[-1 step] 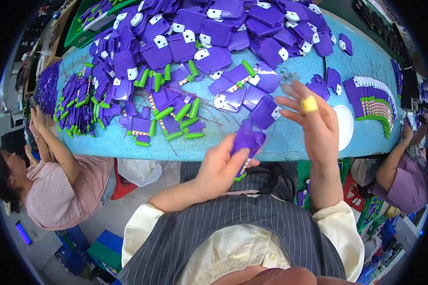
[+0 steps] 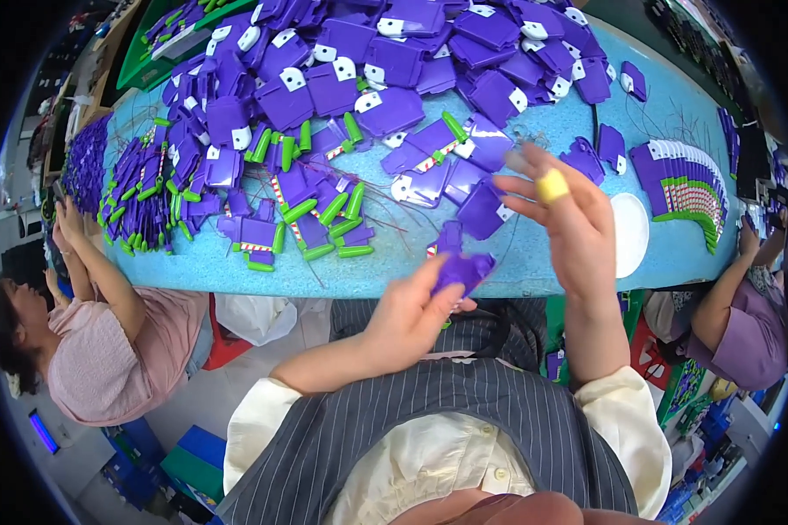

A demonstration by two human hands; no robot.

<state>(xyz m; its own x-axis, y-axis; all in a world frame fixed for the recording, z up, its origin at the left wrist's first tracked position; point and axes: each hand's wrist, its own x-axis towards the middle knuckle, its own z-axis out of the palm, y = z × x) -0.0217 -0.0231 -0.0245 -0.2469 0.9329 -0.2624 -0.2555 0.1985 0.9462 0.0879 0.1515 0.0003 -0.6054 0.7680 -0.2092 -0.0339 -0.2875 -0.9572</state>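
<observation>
A small purple plastic piece (image 2: 462, 269) is sitting pinched in the fingers of the left hand (image 2: 411, 311), just off the near edge of the light blue table (image 2: 534, 254) and above the person's lap; the left fingers are closing tightly around it, with a bit of green showing under the hand. The right hand (image 2: 565, 219) is hovering just to the right of it, over the table edge, fingers spread apart and gripping nothing that can be made out; a yellow finger cot (image 2: 552, 185) is covering one of its fingers. Just beyond the right hand a loose purple card (image 2: 484, 210) is lying on the table; further out a big heap of purple cards with white tabs (image 2: 394, 61) is covering the far side; to the left, purple pieces with green caps (image 2: 315, 223) are lying scattered, and a denser bundle of them (image 2: 144, 201) is lying near the left end. To the right, a white round dish (image 2: 630, 234) is resting near the edge, with a fanned row of purple cards (image 2: 687, 188) beside it. A person in a pink top (image 2: 105, 354) is sitting at the left; another person in a purple top (image 2: 753, 328) is working at the right.
</observation>
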